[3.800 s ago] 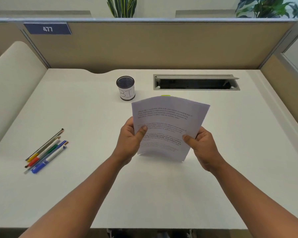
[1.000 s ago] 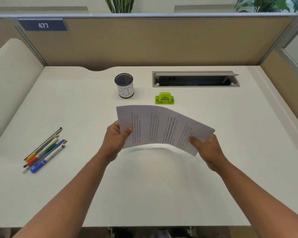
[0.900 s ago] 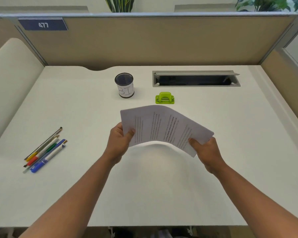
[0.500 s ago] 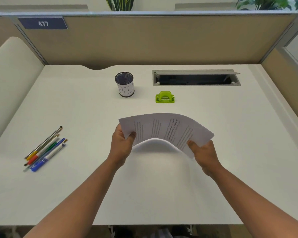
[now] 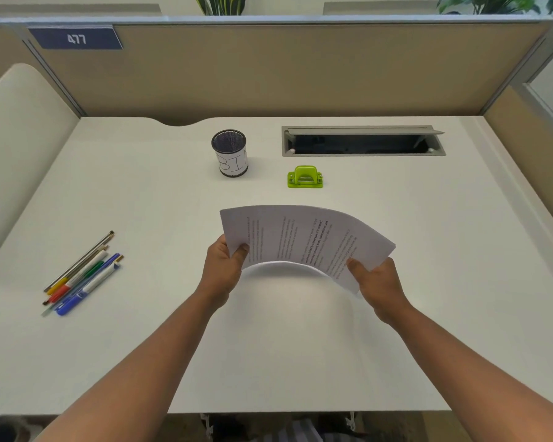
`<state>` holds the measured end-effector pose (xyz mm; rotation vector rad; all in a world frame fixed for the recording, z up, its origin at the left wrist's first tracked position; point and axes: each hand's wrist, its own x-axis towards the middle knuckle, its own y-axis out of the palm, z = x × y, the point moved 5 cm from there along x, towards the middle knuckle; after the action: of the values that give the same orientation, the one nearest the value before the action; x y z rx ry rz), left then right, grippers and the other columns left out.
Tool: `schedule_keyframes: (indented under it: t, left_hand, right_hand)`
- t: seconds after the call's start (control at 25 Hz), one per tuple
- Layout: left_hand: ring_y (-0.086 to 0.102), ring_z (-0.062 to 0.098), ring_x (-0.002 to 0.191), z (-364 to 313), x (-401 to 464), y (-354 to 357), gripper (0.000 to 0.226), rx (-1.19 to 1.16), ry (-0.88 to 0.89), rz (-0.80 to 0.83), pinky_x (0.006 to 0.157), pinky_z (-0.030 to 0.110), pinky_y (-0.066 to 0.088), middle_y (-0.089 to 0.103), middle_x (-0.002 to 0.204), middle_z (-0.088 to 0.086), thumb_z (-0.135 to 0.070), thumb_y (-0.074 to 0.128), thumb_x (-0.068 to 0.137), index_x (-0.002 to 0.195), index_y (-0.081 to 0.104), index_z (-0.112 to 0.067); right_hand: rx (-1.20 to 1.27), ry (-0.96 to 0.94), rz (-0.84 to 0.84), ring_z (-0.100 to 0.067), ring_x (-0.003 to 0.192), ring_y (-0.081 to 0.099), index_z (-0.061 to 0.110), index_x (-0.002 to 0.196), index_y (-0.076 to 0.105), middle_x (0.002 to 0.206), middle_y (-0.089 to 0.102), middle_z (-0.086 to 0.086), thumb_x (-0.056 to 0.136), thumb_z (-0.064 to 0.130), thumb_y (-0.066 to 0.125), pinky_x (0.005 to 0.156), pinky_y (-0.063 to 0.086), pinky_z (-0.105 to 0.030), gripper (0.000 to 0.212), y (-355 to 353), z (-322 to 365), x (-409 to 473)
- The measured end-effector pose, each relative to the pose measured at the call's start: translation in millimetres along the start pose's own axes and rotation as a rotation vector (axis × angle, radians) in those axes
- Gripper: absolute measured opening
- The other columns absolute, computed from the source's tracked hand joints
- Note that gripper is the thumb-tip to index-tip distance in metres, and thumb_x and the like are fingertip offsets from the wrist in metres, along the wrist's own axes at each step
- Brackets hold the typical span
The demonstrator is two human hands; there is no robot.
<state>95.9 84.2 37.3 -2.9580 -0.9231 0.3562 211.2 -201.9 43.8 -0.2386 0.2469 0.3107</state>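
Observation:
A thin stack of printed white sheets [image 5: 304, 237] arches upward above the white desk [image 5: 300, 362], text running sideways. My left hand [image 5: 224, 269] grips the stack's left end, thumb on top. My right hand [image 5: 375, 280] grips the right end, thumb on the printed face. The middle of the stack bows up, leaving a gap beneath it. A small green hole punch [image 5: 305, 177] sits on the desk just beyond the paper.
A black mesh cup labelled "BIN" [image 5: 230, 153] stands behind the paper to the left. An open grey cable tray [image 5: 363, 141] is set into the desk at the back right. Several pens and pencils [image 5: 82, 275] lie at the left. Tan partition walls surround the desk.
The sheets turned from upright facing me to lying sideways, uncovering the hole punch. Over the last second both hands lowered and pushed the ends inward, so the stack arches more.

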Motion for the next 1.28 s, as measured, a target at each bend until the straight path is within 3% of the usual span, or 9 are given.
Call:
schedule_keyframes:
  t: [0.2,0.4,0.56,0.8,1.0,1.12,1.2,1.28]
  left_hand:
    - [0.070,0.000,0.096,2,-1,1,0.030,-0.004,-0.009,0.009,0.080,0.021,0.054,0.075,0.104,-0.018,-0.008,0.055,0.101,0.110,0.067,-0.034]
    - [0.070,0.010,0.102,4,2,1,0.025,-0.043,-0.033,0.037,0.084,0.027,0.054,0.076,0.107,-0.014,-0.011,0.062,0.098,0.111,0.069,-0.032]
    - [0.071,0.008,0.101,2,2,4,0.023,-0.037,-0.033,0.105,0.084,0.027,0.054,0.076,0.111,-0.013,-0.020,0.070,0.094,0.111,0.070,-0.035]
    - [0.074,0.010,0.089,1,3,-4,0.015,-0.003,-0.067,0.123,0.069,0.022,0.058,0.078,0.103,-0.011,-0.023,0.067,0.096,0.107,0.073,-0.032]
    - [0.075,0.023,0.096,9,5,-8,0.015,-0.121,-0.226,0.105,0.072,0.034,0.059,0.079,0.106,0.001,-0.013,0.069,0.094,0.107,0.074,-0.021]
    - [0.075,0.024,0.098,15,2,-6,0.021,-0.309,-0.347,0.054,0.072,0.039,0.061,0.078,0.108,0.003,-0.009,0.067,0.094,0.112,0.070,-0.019]
    - [0.076,0.022,0.097,17,0,-1,0.025,-0.447,-0.402,0.017,0.069,0.038,0.062,0.078,0.110,0.003,-0.005,0.064,0.095,0.115,0.069,-0.019]
    - [0.076,0.021,0.095,20,-4,8,0.027,-0.530,-0.449,-0.017,0.069,0.038,0.061,0.078,0.109,0.002,-0.004,0.063,0.095,0.116,0.068,-0.020]
  right_hand:
    - [-0.015,0.014,-0.002,-0.003,0.089,0.071,0.041,0.093,0.068,0.091,0.075,0.022,0.095,0.009,0.060,0.072,0.056,-0.024,0.033,-1,0,0]
    - [-0.016,0.029,0.002,-0.002,0.088,0.069,0.042,0.092,0.067,0.090,0.074,0.023,0.094,0.010,0.061,0.073,0.055,-0.026,0.033,-2,-1,2]
    - [-0.043,0.033,0.036,-0.013,0.095,0.069,0.038,0.094,0.067,0.099,0.073,0.013,0.093,0.008,0.059,0.078,0.057,-0.035,0.031,-6,4,8]
    - [-0.057,0.088,0.123,-0.014,0.087,0.075,0.026,0.100,0.070,0.096,0.078,0.007,0.089,-0.001,0.058,0.068,0.058,-0.029,0.032,-18,15,18]
    - [-0.035,0.129,0.124,-0.015,0.087,0.076,0.021,0.104,0.073,0.098,0.079,0.006,0.086,0.009,0.073,0.073,0.059,-0.033,0.022,-27,18,27]
    - [0.182,0.253,0.083,-0.018,0.083,0.075,0.013,0.104,0.070,0.102,0.079,-0.002,0.081,0.020,0.081,0.070,0.055,-0.032,0.026,-25,5,20]
    - [0.455,0.352,0.112,-0.020,0.082,0.074,0.011,0.105,0.068,0.107,0.077,-0.009,0.072,0.020,0.086,0.065,0.055,-0.030,0.038,-12,-4,11]
    - [0.559,0.365,0.189,-0.023,0.090,0.074,0.014,0.104,0.071,0.113,0.074,-0.013,0.072,0.019,0.086,0.069,0.057,-0.030,0.036,8,-5,2]
